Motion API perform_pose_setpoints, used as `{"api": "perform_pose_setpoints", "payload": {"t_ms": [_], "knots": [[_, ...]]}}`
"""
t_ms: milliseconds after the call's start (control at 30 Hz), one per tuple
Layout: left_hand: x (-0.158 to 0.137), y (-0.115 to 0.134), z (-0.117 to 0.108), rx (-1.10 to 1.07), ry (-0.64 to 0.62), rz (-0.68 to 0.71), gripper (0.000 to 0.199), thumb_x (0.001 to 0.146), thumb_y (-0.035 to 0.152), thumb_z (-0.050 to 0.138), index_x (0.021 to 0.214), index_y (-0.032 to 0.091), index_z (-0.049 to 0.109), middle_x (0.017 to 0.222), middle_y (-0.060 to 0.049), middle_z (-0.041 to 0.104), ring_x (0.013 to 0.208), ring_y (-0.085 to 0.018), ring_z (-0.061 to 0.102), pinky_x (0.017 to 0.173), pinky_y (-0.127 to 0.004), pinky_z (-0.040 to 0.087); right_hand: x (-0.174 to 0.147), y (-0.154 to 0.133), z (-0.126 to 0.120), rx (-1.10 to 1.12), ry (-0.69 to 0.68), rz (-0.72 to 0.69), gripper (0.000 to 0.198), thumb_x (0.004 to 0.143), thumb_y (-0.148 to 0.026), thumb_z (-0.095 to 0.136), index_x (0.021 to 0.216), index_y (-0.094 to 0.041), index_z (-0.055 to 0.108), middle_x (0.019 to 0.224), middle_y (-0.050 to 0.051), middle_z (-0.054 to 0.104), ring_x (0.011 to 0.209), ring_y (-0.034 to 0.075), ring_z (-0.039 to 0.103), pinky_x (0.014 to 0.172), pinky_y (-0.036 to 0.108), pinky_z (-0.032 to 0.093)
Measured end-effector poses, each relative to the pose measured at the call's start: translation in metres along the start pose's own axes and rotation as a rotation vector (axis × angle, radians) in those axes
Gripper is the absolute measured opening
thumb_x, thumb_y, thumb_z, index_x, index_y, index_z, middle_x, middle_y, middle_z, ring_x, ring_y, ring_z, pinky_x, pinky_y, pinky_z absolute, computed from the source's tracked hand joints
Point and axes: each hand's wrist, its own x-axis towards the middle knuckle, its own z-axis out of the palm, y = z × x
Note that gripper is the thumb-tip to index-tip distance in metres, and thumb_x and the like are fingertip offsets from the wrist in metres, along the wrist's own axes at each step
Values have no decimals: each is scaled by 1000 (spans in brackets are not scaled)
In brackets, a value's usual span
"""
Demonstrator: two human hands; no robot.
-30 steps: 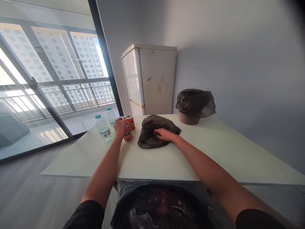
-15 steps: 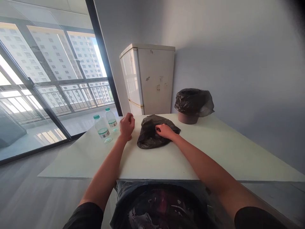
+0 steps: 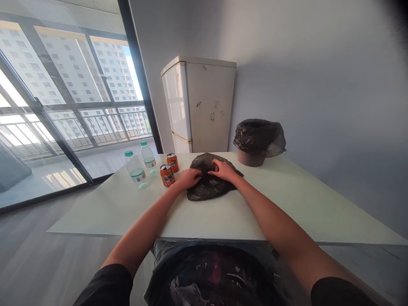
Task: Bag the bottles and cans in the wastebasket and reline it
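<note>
A crumpled black plastic bag (image 3: 208,191) lies on the table in front of me. My left hand (image 3: 190,177) is at the bag's left side, its fingers bent onto the film. From the right, my right hand (image 3: 223,171) reaches over the bag, with curled fingers and thumb on the dark plastic near its middle. Part of the film is hidden beneath both hands. Just left of my left hand stand two orange drink cans, a near can (image 3: 167,176) and a far can (image 3: 172,162), both upright.
Two clear bottles with green caps, a nearer bottle (image 3: 136,172) and a farther bottle (image 3: 148,159), stand upright on the pale table (image 3: 210,219). At the back right is a brownish bin (image 3: 251,159) lined with a black bag (image 3: 256,136). A white fridge (image 3: 210,97) stands behind the table.
My left hand has moved right and down from in front of the cans to the bag, so both cans now show. My right hand's fingers have shifted slightly on the bag.
</note>
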Motion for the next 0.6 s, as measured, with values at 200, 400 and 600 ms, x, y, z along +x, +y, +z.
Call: {"api": "perform_pose_setpoints", "payload": {"t_ms": [200,400,600], "knots": [[4,8,-2,-78,201,32,16,91,39,72,91,24,76,83,-4,70,83,-23,64,82,-31,51,3,2,-1,245,-42,-75,32,74,-46,81,74,-18,66,61,-2,56,63,14,48,62,27,33],[3,9,-7,-86,492,116,35,107,47,43,102,22,68,95,-5,70,83,-19,64,71,-28,50,-2,1,-18,599,-49,-108,51,93,-66,48,95,-17,65,65,-2,51,54,10,35,50,24,26],[10,-13,1,181,279,-66,34,93,30,65,126,23,67,111,-10,74,94,-25,71,88,-39,56,-19,7,-37,648,-823,-207,74,65,-71,84,109,-11,75,61,3,66,39,10,43,39,23,28]]}}
